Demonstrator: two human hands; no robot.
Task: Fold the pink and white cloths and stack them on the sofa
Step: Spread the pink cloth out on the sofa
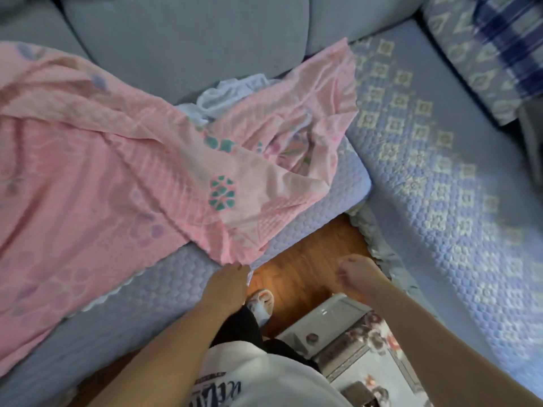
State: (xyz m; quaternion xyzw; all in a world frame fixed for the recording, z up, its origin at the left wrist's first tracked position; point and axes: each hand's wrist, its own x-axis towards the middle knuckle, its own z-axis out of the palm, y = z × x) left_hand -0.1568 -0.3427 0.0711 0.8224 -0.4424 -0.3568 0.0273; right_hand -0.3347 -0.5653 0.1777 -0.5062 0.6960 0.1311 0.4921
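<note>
A large pink cloth (pixel 97 160) with teal and purple flower prints lies spread and rumpled over the left sofa seat. A crumpled white cloth (pixel 226 96) pokes out from under it near the backrest. My left hand (pixel 227 282) is at the seat's front edge, fingers closed on the pink cloth's near corner. My right hand (pixel 357 274) hovers over the wooden floor, loosely fisted, holding nothing visible.
The L-shaped sofa (pixel 435 177) has a quilted blue-patterned cover on its right section. A blue plaid pillow (pixel 511 45) lies at the top right. A low table with a floral cover (pixel 361 342) stands by my legs, and my slippered foot (pixel 261 304) rests on the wooden floor.
</note>
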